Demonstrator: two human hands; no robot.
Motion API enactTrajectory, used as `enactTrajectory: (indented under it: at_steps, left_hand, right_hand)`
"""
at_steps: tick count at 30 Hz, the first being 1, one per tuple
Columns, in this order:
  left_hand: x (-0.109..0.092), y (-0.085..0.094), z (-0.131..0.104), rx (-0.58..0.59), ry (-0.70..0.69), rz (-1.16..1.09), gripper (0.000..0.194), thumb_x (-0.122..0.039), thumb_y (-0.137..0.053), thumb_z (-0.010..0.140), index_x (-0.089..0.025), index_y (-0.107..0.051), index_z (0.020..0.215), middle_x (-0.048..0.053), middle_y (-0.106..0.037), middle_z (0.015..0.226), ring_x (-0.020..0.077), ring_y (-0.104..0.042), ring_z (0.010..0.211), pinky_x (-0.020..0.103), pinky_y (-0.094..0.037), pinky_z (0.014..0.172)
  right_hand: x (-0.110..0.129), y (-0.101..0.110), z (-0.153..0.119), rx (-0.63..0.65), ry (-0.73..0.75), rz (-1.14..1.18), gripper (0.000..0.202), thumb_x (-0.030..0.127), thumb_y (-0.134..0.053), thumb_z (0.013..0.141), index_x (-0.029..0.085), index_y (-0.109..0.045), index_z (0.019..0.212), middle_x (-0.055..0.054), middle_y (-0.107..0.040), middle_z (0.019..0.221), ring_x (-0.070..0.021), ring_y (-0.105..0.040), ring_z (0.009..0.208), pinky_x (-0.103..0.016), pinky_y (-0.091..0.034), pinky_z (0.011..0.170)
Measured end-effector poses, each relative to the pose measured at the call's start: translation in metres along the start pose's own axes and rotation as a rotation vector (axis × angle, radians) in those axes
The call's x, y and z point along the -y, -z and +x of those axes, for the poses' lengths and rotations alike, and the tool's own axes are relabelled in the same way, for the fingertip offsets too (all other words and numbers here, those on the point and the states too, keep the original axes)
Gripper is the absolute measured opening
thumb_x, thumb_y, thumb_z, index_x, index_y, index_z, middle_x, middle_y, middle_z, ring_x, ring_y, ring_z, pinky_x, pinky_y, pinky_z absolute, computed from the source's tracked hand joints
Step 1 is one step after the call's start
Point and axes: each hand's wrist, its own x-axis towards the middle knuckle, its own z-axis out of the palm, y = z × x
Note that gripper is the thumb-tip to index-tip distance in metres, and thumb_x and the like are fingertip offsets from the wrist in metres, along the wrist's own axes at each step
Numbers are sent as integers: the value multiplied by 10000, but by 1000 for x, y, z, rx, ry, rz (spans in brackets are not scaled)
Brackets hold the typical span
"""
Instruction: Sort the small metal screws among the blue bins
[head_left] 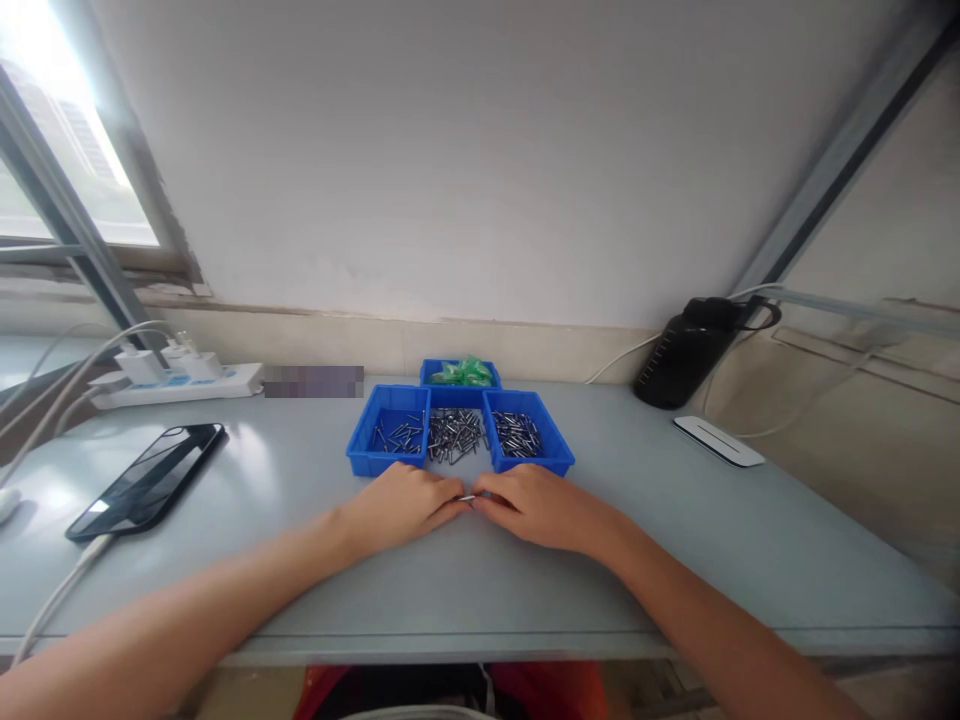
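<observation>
My left hand [414, 505] and my right hand [541, 507] meet in front of the blue bins, fingertips nearly touching. Between them is a small, thin silver metal pin [466, 498], pinched from both ends; its exact kind is too small to make out. Behind my left hand sits a blue bin [363, 432] with a few scattered metal pins [405, 436]. Another blue bin [556, 440], behind my right hand, holds a denser heap of metal pins [517, 436]. A loose pile of similar pins [454, 432] lies between the two bins.
A third blue bin [450, 396] at the back contains green plastic packets [469, 372]. Leftward are a phone [150, 482] on a cable and a power strip [225, 385] with chargers. A black bottle [684, 355] and a white flat device [718, 441] stand to the right on the grey table [465, 600].
</observation>
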Motion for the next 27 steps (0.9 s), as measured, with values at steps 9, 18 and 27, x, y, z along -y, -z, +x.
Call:
enactTrajectory:
  at_steps: [9, 18, 27]
  left_hand:
    - [-4, 3, -2, 30, 44, 82, 242, -353, -384, 880, -189, -513, 759, -6, -590, 569, 169, -587, 525, 249, -326, 471]
    - [-5, 8, -1, -54, -21, -7, 249, -309, -311, 931, -188, -496, 817, -13, -597, 660, 133, -586, 591, 229, -344, 513]
    - [-1, 4, -1, 9, 46, 65, 376, -368, -255, 947, -178, -523, 764, 8, -611, 612, 150, -595, 556, 230, -360, 499]
  right_hand:
    - [-7, -4, 0, -11, -35, -54, 190, 247, -397, 880, 193, -544, 772, 2, -603, 671, -120, -533, 623, -220, -273, 549]
    - [-2, -4, 1, 44, -25, 0, 161, 223, -428, 856, 185, -577, 806, -22, -655, 773, -135, -575, 697, -218, -310, 583]
    - [-3, -1, 0, 34, -54, -50, 225, 240, -361, 895, 184, -541, 773, 0, -586, 645, -109, -504, 574, -225, -250, 526]
